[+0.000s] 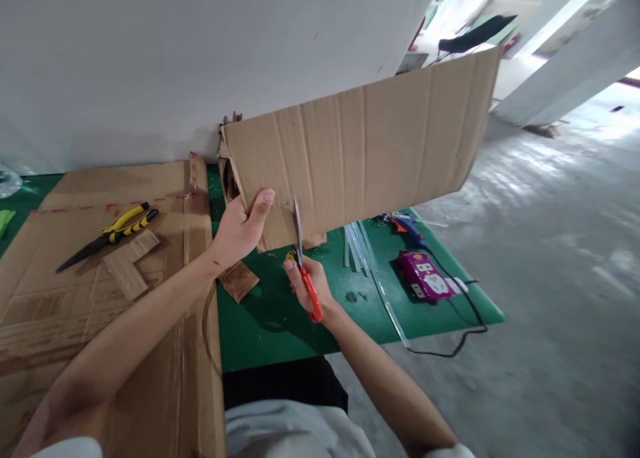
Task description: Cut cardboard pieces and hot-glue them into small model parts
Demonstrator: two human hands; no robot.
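Note:
A long brown cardboard sheet (370,145) is held up in front of the wall, slanting upward to the right. My left hand (243,228) grips its lower left edge, the thumb lying on the near face. In my right hand (311,285) are scissors (312,294) with red handles. Their blades point up, and one blade lies over the near face of the sheet at its lower edge, just right of my left hand. The sheet hides the other blade in part.
Long-nose pliers (113,235) and an L-shaped cardboard piece (131,265) lie on flat cardboard (165,325) at left. On the green table (280,338) are clear glue sticks (357,248), a blue glue gun (410,231), a purple power strip (425,277) with a black cord and cardboard scraps (239,281).

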